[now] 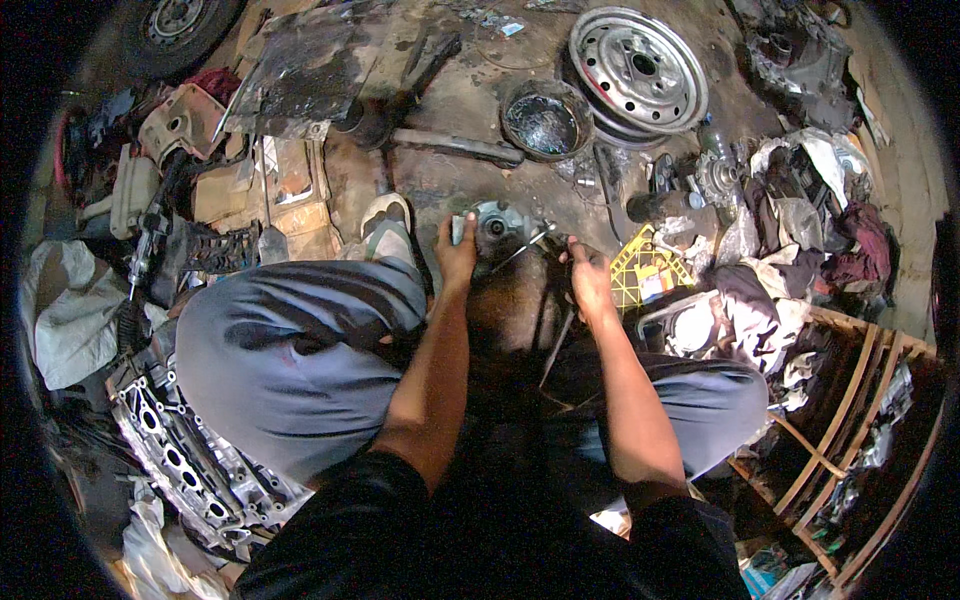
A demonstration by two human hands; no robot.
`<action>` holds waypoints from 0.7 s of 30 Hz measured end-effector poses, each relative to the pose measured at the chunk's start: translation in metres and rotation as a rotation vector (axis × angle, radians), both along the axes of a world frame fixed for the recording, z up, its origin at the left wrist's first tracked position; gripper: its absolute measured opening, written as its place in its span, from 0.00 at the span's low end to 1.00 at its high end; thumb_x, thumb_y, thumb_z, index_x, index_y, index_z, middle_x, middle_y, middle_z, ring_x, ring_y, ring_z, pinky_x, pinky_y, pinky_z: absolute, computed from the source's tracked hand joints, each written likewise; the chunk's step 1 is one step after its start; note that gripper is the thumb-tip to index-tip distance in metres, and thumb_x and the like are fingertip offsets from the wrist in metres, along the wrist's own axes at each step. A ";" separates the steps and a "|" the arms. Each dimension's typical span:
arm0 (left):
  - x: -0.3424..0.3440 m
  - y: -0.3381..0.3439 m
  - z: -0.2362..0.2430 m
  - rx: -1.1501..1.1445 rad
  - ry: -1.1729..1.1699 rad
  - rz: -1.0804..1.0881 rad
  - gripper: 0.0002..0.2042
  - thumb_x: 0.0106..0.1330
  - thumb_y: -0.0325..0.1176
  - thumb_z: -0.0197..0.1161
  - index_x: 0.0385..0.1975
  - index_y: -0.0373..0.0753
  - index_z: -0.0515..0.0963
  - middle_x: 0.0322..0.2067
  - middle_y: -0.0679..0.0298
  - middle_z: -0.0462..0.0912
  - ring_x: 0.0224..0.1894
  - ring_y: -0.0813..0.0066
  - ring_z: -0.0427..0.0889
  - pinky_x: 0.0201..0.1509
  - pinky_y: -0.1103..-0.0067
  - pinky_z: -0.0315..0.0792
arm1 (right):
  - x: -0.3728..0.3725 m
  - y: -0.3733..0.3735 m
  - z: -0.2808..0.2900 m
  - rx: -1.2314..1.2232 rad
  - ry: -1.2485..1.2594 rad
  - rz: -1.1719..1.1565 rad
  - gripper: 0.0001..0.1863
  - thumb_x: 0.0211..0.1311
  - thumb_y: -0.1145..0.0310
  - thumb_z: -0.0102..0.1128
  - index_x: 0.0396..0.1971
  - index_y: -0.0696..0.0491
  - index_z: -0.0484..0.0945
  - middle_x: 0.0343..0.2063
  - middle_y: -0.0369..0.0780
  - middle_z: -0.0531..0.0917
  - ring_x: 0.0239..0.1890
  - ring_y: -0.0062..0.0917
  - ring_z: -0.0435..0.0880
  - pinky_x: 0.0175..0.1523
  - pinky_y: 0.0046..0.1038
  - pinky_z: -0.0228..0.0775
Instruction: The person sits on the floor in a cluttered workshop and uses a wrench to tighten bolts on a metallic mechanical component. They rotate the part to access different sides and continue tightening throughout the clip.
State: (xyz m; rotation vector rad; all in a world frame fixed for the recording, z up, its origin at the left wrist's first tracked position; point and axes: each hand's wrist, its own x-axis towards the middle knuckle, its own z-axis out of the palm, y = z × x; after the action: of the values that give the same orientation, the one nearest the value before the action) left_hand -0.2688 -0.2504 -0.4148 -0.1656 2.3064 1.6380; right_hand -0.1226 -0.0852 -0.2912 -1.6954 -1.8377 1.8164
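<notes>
- The round metal part (497,228), a grey cast disc with a dark hole at its centre, lies on the greasy floor just beyond the person's knees; everything below is placed from it.
- The left hand (456,252) touches the part's left edge, fingers curled against the rim; how tightly they press I cannot tell.
- The right hand (588,278), just right of the part, is closed into a fist around a thin metal rod (530,245) whose bright tip slants onto the part's right side.
- Behind the part, a little to the right, stands a shallow round pan (545,122) with a dented, blackened wall; it holds a dark, glossy pool of liquid.
- Further behind and to the right lies a silver steel wheel rim (640,68), pressed sheet with a ring of round holes and a raised hub.
- Right of the part, past the fist, sits a yellow plastic crate (640,268) with an open lattice wall; what is in it is too small to tell.
- Beyond the crate, soft crumpled rags (790,230), white, grey and maroon, are heaped together.
- Far to the lower right of the part, a wooden slat crate (850,400) holds dark jumbled scraps.
- Well to the lower left, an aluminium engine casting (190,460) shows a row of rough square ports.
- Far to the upper left, a black rubber tyre (180,25) lies at the edge.
- Just left of the part, a worn pale sandal (385,225) rests on the floor.
</notes>
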 end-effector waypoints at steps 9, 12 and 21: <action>0.003 0.046 0.032 -0.478 0.154 -0.330 0.45 0.50 0.62 0.73 0.70 0.63 0.61 0.63 0.39 0.60 0.65 0.37 0.65 0.68 0.56 0.61 | 0.019 0.007 -0.012 0.137 0.204 -0.109 0.24 0.70 0.51 0.56 0.22 0.56 0.80 0.19 0.35 0.77 0.24 0.21 0.68 0.34 0.28 0.61; -0.007 0.036 0.041 -0.381 0.061 -0.573 0.55 0.47 0.60 0.76 0.74 0.65 0.47 0.66 0.40 0.55 0.68 0.38 0.61 0.70 0.55 0.60 | 0.024 0.012 -0.008 0.165 0.163 -0.104 0.24 0.70 0.51 0.56 0.23 0.57 0.81 0.20 0.35 0.78 0.26 0.22 0.69 0.36 0.28 0.62; 0.025 0.068 0.106 -0.908 0.190 -0.875 0.54 0.39 0.44 0.84 0.70 0.63 0.58 0.69 0.63 0.62 0.70 0.46 0.60 0.67 0.50 0.63 | 0.027 0.008 -0.008 0.139 0.234 -0.180 0.24 0.69 0.51 0.58 0.26 0.58 0.83 0.21 0.34 0.80 0.27 0.22 0.72 0.37 0.25 0.63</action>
State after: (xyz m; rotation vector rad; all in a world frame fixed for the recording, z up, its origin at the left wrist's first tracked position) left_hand -0.2438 -0.1826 -0.3088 0.7251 2.5067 0.1638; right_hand -0.0959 -0.0769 -0.2988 -1.4771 -1.6209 1.6919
